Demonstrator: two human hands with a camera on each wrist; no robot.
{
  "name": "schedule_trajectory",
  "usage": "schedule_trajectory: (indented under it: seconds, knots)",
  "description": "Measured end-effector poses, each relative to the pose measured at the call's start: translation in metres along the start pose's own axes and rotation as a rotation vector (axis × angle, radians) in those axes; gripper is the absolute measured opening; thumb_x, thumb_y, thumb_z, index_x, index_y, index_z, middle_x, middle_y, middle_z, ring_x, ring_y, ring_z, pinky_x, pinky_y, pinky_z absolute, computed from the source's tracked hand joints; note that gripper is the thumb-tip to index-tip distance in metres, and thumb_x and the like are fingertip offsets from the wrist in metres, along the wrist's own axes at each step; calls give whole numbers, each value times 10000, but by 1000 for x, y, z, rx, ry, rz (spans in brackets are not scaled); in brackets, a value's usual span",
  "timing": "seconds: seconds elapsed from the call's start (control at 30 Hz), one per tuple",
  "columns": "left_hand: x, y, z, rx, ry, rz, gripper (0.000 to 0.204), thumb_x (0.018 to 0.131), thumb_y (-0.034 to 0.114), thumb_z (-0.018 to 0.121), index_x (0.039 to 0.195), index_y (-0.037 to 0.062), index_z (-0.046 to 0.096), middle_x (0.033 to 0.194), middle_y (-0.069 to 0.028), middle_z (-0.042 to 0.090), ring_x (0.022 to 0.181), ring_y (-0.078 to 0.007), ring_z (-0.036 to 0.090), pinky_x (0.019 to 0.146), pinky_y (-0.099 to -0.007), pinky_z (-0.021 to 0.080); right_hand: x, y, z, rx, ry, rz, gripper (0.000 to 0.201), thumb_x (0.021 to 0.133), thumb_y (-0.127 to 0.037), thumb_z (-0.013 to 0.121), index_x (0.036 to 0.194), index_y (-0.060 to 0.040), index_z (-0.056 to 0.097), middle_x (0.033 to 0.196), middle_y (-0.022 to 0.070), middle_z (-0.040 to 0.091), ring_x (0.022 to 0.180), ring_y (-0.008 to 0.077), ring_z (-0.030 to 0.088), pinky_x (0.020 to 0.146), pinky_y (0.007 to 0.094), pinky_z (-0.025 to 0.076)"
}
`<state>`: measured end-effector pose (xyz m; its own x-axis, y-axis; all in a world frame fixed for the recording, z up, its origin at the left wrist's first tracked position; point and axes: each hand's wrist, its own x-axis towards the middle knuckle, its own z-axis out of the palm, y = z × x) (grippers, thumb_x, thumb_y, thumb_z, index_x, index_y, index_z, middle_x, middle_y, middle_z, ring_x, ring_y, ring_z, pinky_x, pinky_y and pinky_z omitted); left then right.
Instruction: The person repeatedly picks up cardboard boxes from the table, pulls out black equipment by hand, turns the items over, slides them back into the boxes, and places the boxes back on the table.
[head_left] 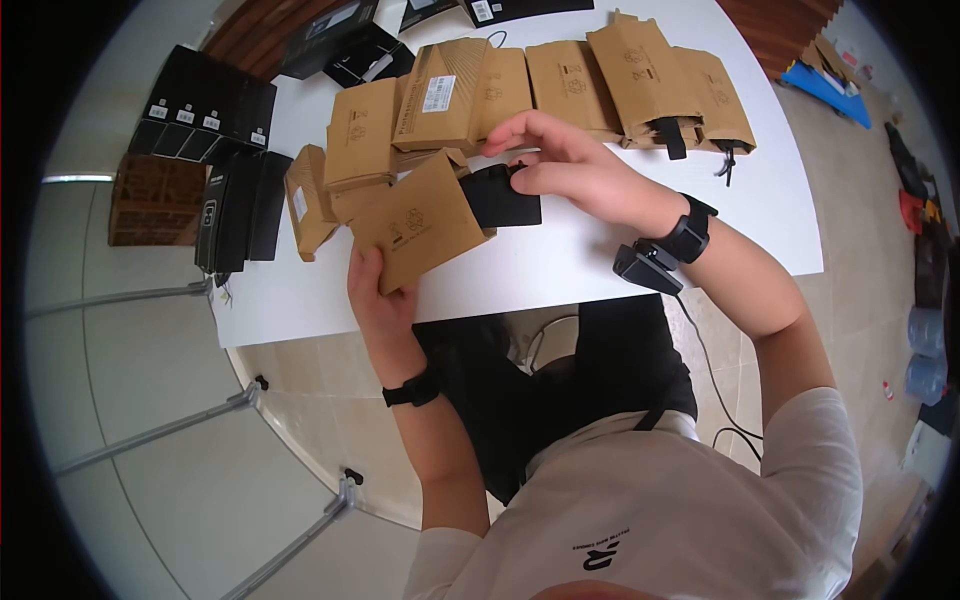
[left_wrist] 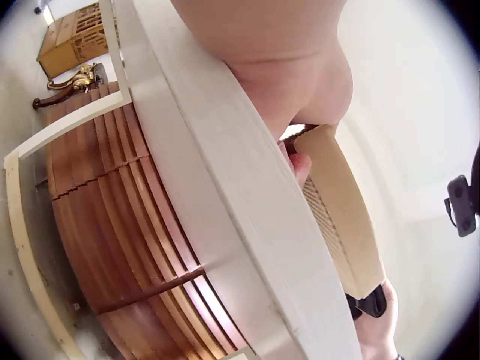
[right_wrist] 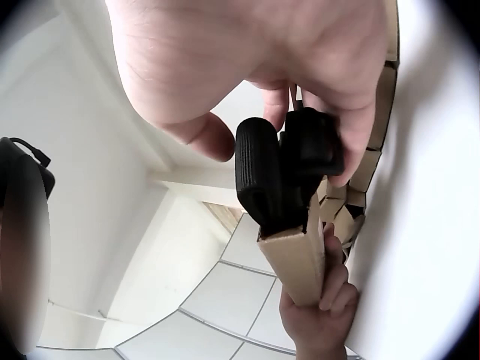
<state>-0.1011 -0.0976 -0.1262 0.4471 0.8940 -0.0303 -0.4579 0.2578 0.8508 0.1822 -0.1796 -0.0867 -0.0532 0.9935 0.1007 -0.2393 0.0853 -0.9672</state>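
My left hand (head_left: 383, 300) grips the lower left end of a flat brown cardboard box (head_left: 420, 225), which is tilted above the white table. Out of the box's right end sticks a black item (head_left: 503, 197). My right hand (head_left: 590, 180) is at that item, thumb against it and another finger stretched out above. The right wrist view shows the black item (right_wrist: 259, 169) in two bulky parts at the box mouth (right_wrist: 289, 247), with fingers of my right hand (right_wrist: 255, 60) around it. In the left wrist view, my left hand (left_wrist: 296, 94) holds the box (left_wrist: 341, 202) near the table edge.
Several brown boxes (head_left: 570, 85) lie along the back of the white table (head_left: 740, 220), two with black straps hanging out. A small brown box (head_left: 310, 200) stands left of the held one. Black boxes (head_left: 215, 100) are stacked at the left, with more (head_left: 340, 40) at the back.
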Motion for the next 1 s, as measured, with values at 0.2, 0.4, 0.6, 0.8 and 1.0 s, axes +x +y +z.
schedule_trajectory:
  seconds: [0.2,0.4,0.6,0.8,1.0]
  knots:
    - [8,-6,-17,-125,-110,4,428,999,254,485,1340,-3,472,1128,-84,622,786,-73,580,556,-174,395,-3,-10,5,-9,57,56,399,908,-15,622,1283,-34,490,1284,70,566,951,97,628,833,241,521]
    - [0,-2,8,83,116,-15,476,994,289,498,1373,4,453,1186,-81,597,967,-128,602,638,-192,464,2,8,3,0,-20,-43,376,873,-140,746,1171,-16,554,885,32,674,666,56,584,576,204,435]
    - [-5,4,17,-6,5,-61,482,971,190,514,1392,-29,431,1251,-119,588,1093,-208,603,828,-277,504,-8,-1,14,-270,-51,34,301,871,-166,746,1127,-50,638,753,16,652,619,34,548,541,199,403]
    - [-2,1,7,61,79,-69,504,1015,315,414,1397,-13,436,1226,-102,588,1060,-167,599,734,-236,504,-10,-6,15,-306,-114,-170,292,879,-37,699,1165,-7,651,1173,77,640,789,72,618,709,221,515]
    - [-4,-8,1,296,92,41,444,1036,306,363,1305,-22,494,1119,-90,614,850,-141,593,595,-241,455,-6,-2,12,-374,-73,-241,270,852,-9,713,1120,-9,682,1189,70,627,803,77,612,729,220,516]
